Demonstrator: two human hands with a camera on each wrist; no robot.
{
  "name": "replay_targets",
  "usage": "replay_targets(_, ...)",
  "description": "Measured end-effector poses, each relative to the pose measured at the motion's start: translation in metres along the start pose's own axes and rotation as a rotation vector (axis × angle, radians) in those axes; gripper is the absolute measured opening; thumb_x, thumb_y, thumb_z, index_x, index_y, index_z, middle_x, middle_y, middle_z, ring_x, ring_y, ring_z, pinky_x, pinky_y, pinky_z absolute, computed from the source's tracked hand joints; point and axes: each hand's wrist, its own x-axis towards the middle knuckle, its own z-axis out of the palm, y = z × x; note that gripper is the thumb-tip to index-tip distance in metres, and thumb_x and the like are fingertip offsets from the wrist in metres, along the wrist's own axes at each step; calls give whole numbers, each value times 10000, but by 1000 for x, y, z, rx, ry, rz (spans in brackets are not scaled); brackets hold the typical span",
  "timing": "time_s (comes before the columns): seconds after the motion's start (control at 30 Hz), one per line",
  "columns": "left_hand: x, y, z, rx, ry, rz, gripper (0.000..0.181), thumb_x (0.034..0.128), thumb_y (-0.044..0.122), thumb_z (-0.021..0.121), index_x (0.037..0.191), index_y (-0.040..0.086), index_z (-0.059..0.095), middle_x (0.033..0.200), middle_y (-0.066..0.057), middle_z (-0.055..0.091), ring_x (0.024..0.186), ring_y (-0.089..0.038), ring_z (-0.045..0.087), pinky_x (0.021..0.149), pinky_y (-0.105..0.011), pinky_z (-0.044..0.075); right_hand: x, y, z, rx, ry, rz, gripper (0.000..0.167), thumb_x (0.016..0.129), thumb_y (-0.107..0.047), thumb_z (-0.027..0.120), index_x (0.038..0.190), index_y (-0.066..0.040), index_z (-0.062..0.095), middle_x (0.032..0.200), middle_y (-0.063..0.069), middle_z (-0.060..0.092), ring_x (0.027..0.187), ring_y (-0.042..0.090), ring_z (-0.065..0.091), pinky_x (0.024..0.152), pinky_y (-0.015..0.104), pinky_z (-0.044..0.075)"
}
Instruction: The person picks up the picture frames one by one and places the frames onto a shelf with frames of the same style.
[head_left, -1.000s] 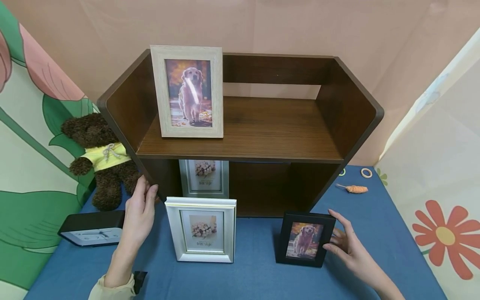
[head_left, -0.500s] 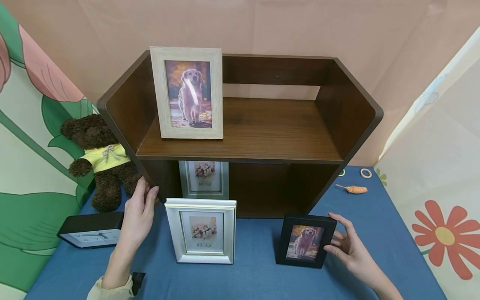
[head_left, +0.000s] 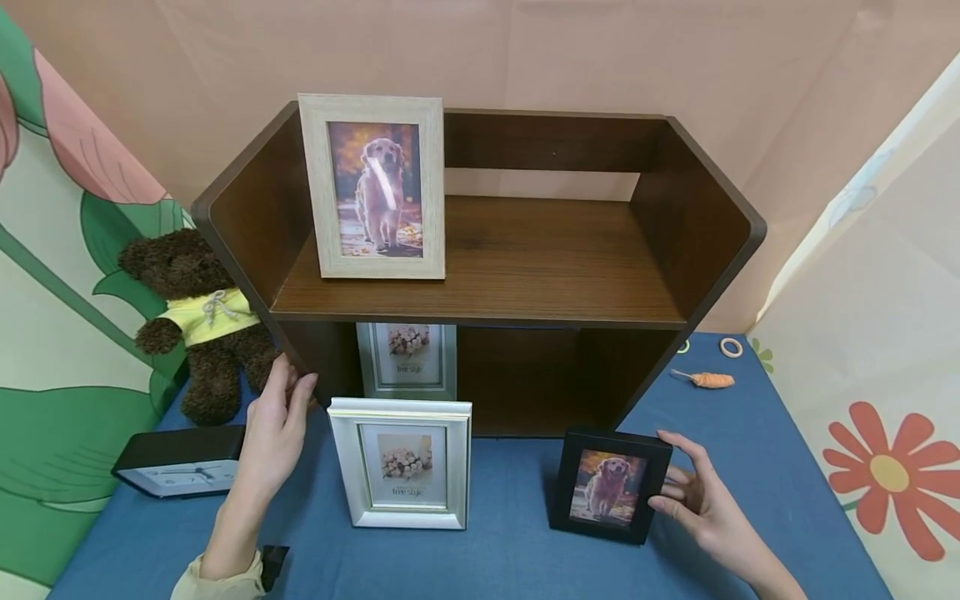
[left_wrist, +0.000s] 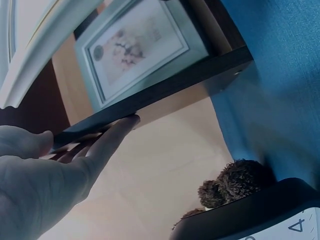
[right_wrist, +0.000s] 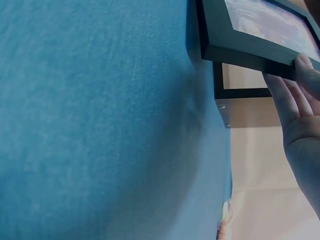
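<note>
In the head view my right hand [head_left: 701, 504] pinches the right edge of a small black picture frame [head_left: 558, 500] with a dog photo. Its thumb lies on the front and the fingers reach behind. This frame stands on the blue table, leaning back slightly. My left hand [head_left: 273, 433] grips the lower front edge of the left side panel of a dark brown two-tier shelf [head_left: 562, 258]; in the left wrist view thumb and fingers lie on either side of the panel [left_wrist: 165, 92]. A silver picture frame [head_left: 461, 467] with a flower print stands between the hands.
A cream picture frame [head_left: 381, 268] stands on the upper tier. A greenish-grey picture frame [head_left: 367, 358] stands in the lower one. At left are a black clock [head_left: 180, 446] and a teddy bear [head_left: 210, 367]. An orange toy carrot [head_left: 711, 380] and a ring [head_left: 731, 347] lie at right.
The black picture frame's right side has turned slightly toward me with my right hand. My left hand stays on the shelf panel. The whole head view has shifted a little.
</note>
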Motion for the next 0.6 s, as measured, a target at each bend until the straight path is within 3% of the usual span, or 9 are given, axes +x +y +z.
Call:
replay_targets(0.1,0,0,0,7,3,6,370,1147,43,487,1503,-45,438,1240,-283,684,1039,-398,709,822,-341,633,0,-2,1,19,-8,-20,907,971,251,586,1676,-43,98,1474,-105,628,1205,136,708,906,279,612)
replay_targets(0.17,0,0,0,11,5,12,364,1143,33,491,1495,-46,445,1224,-275,687,1034,-389,709,812,-479,617,1,-3,2,25,-9,-31,910,966,263,579,1679,-52,110,1477,-94,627,1203,142,710,902,278,613)
replay_targets(0.33,0,0,0,16,10,22,349,1134,9,499,1474,-52,455,1206,-276,687,1020,-402,716,800,-480,620,2,-6,3,26,-8,-47,922,960,275,573,1686,-75,125,1485,-82,622,1202,146,711,896,277,614)
replay_targets(0.6,1,0,1,12,11,31,342,1125,-26,495,1461,-73,449,1207,-306,673,1017,-453,720,808,-590,586,3,-7,2,42,-23,-53,907,965,272,569,1680,-41,106,1514,-83,603,1219,150,704,902,289,616)
